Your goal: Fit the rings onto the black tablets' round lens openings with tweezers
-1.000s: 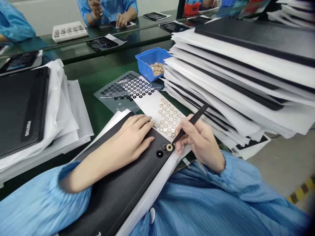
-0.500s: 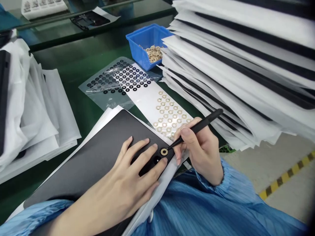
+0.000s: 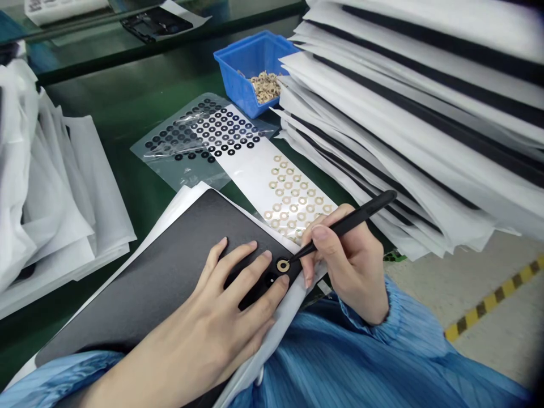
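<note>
A black tablet back cover (image 3: 170, 272) lies on white wrapping across my lap and the green bench. My left hand (image 3: 225, 317) rests flat on it, fingers spread, fingertips beside the two camera holes. My right hand (image 3: 348, 255) pinches black tweezers (image 3: 352, 221) whose tip touches a gold ring (image 3: 283, 265) sitting on the upper camera hole. The lower hole (image 3: 271, 279) shows just below it, dark.
A white strip with several gold rings (image 3: 293, 198) and black rings (image 3: 221, 133) lies ahead. Behind it stands a blue bin of rings (image 3: 250, 59). At right is a tall stack of wrapped covers (image 3: 425, 113); white wrapping (image 3: 51, 187) piles at left.
My left hand slid down the cover toward the camera holes. The view tilted down and closer. The tweezers stay at the gold ring on the hole.
</note>
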